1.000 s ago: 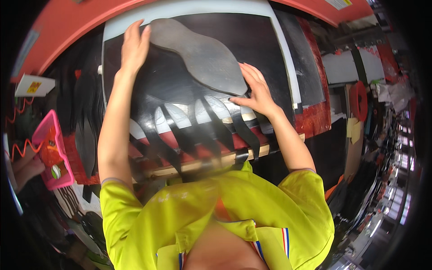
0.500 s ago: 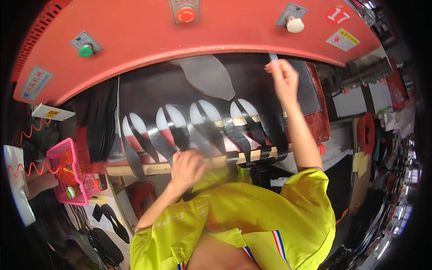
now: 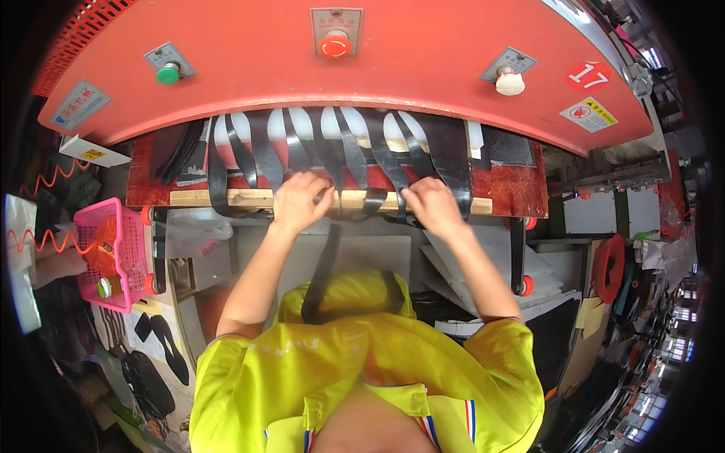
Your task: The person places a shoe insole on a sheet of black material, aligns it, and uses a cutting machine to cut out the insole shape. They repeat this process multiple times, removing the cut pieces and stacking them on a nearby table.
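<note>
A black sheet [image 3: 266, 155] with a row of long, curved, sole-shaped openings lies over the red table of a machine. Its strips bend down over the wooden bar [image 3: 483, 205] at the near edge. My left hand [image 3: 302, 200] is closed on the sheet's near edge, left of the middle, with its fingertips partly hidden. To the right, my right hand [image 3: 436, 205] has its fingers drawn together on the same edge. White and red surfaces show through the openings. One dark strip [image 3: 325, 253] hangs below the bar toward my lap.
Above the table is the machine's red front [image 3: 249, 64] with a green button [image 3: 168, 73], a red stop button [image 3: 334, 45] and a whitish knob [image 3: 510, 81]. A pink basket [image 3: 136, 249] stands at left. White sheets [image 3: 491, 253] lie beneath the table at right.
My right hand has come from the sheet's far right down to its near edge. My left hand remains at that edge. The grey sole-shaped piece on the sheet is out of sight.
</note>
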Tool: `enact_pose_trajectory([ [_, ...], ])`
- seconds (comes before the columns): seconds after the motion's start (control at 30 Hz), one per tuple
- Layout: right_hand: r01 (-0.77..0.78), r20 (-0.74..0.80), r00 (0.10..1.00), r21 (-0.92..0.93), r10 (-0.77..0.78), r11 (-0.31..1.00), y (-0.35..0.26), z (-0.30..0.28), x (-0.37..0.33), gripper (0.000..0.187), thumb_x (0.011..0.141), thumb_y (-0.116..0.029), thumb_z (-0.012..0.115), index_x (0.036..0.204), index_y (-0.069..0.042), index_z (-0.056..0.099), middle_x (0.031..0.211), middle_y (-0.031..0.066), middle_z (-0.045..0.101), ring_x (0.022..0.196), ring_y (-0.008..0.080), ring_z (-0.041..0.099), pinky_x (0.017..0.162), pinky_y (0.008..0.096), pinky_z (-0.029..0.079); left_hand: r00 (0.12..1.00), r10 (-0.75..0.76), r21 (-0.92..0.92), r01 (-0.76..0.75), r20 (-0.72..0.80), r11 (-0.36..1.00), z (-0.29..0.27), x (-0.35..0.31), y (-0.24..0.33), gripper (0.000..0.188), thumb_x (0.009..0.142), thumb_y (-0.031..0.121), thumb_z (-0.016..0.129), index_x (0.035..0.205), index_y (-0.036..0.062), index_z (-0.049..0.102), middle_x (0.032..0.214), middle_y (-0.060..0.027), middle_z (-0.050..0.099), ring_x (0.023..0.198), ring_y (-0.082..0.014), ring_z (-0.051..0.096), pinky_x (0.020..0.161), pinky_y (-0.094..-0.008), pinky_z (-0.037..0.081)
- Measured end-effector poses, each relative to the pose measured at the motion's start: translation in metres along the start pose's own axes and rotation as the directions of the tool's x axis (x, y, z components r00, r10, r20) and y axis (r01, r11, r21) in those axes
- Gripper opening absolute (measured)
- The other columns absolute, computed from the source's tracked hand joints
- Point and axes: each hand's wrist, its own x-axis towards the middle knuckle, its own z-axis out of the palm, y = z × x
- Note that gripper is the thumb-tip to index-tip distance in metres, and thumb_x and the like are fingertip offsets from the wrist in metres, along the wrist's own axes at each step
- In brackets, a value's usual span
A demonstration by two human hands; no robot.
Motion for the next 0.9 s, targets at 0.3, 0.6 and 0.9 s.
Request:
enact_pose_trajectory([
  [0.3,0.046,-0.333,0.941,-0.064,-0.065,0.997,-0.001,0.033,-0.015,0.035,0.088,-0.035,0.066,0.081,-0.001,0.065,0.088,0.0142,0.058,0.09,0.0334,0.054,0.081,0.0444,0.045,0.975,-0.196,0.043,0.192,0.109,0.98,0.001,-0.003,0.002,0.015,0.08,0.026,0.067,0.076,0.0119,0.071,0.079,-0.0056,0.065,0.081,-0.0288,0.064,0.072,-0.0413,0.051],
  [0.6,0.018,-0.026,0.999,-0.238,-0.025,0.971,-0.043,-0.021,-0.064,0.045,0.087,-0.043,0.066,0.058,-0.008,0.065,0.066,0.0059,0.063,0.064,0.0299,0.066,0.056,0.0425,0.051,0.893,-0.158,0.029,0.16,0.423,0.987,-0.064,-0.056,0.056,0.018,0.085,0.028,0.068,0.08,0.0125,0.075,0.081,-0.0064,0.072,0.07,-0.028,0.069,0.066,-0.0393,0.055],
  [0.9,0.041,-0.103,0.993,-0.092,-0.05,0.995,-0.118,0.027,0.03,0.103,0.054,-0.046,0.089,0.141,-0.013,0.045,0.144,0.0376,0.026,0.135,0.0513,0.026,0.11,0.0534,0.031,0.929,-0.17,0.174,0.118,0.328,0.978,-0.074,-0.049,0.025,0.083,0.077,0.048,0.075,0.142,0.0065,0.046,0.15,-0.0146,0.04,0.145,-0.0324,0.029,0.118,-0.0503,0.018],
])
